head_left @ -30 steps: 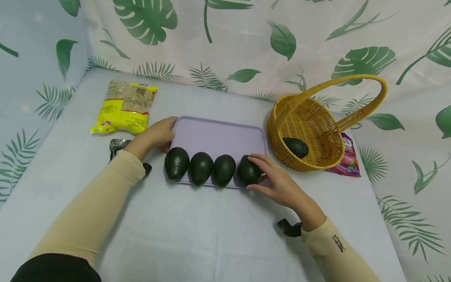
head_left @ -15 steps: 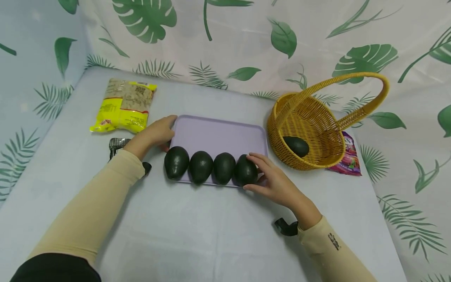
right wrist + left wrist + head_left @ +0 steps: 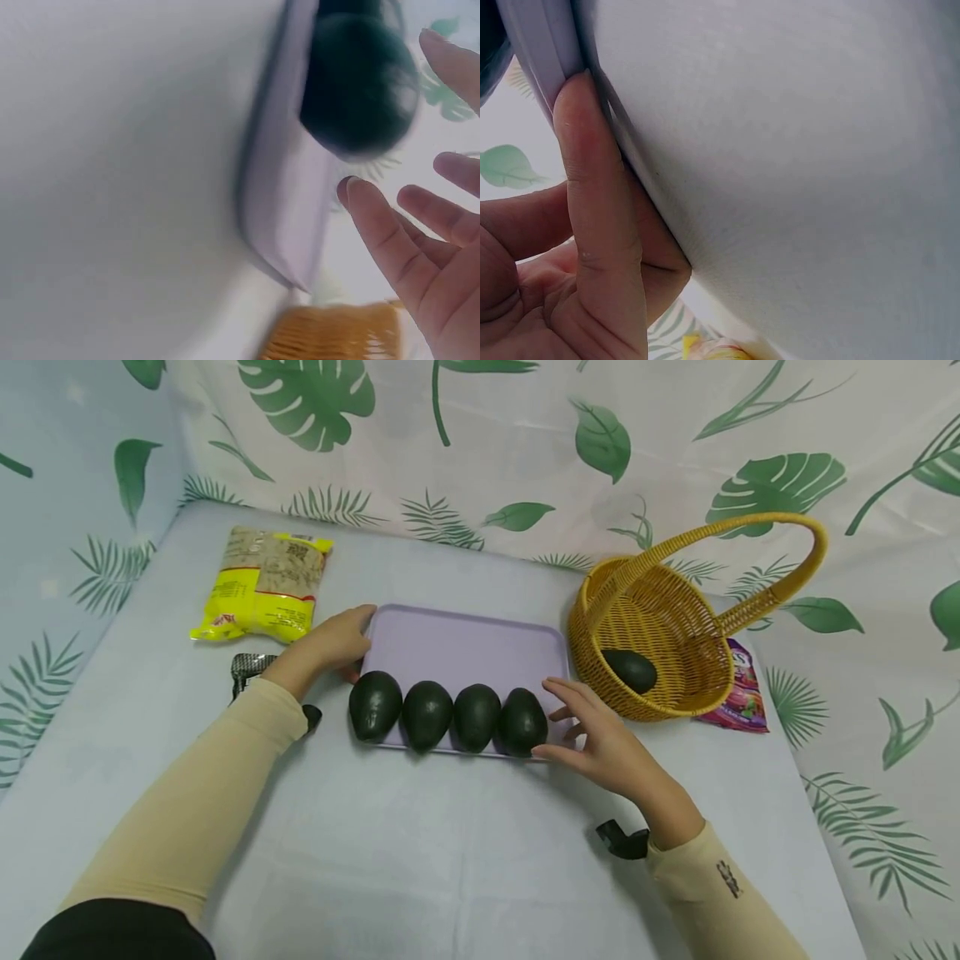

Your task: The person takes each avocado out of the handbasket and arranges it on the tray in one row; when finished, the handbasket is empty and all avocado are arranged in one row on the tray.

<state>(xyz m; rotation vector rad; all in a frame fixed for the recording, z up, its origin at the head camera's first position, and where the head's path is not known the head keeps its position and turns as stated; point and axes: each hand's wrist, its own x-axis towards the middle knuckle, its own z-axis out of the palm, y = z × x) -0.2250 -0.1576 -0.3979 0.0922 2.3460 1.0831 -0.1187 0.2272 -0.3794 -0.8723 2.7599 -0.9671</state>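
Observation:
Several dark green avocados stand in a row along the near edge of a lilac tray. At the tray's left end, my left hand touches the rim. The left wrist view shows one straight finger lying against the tray's outer wall. My right hand is spread beside the rightmost avocado and holds nothing. The right wrist view has a gap between most of its fingers and that avocado. Another avocado lies inside a wicker basket to the right.
A yellow bag with a clear window lies at the back left. Beneath the basket's right side, a purple packet sticks out. A leaf-printed cloth hangs behind the white-covered table.
My right hand shifted the rightmost avocado slightly left against its neighbour, then let go and drew back to the right. My left hand stays at the tray's left end.

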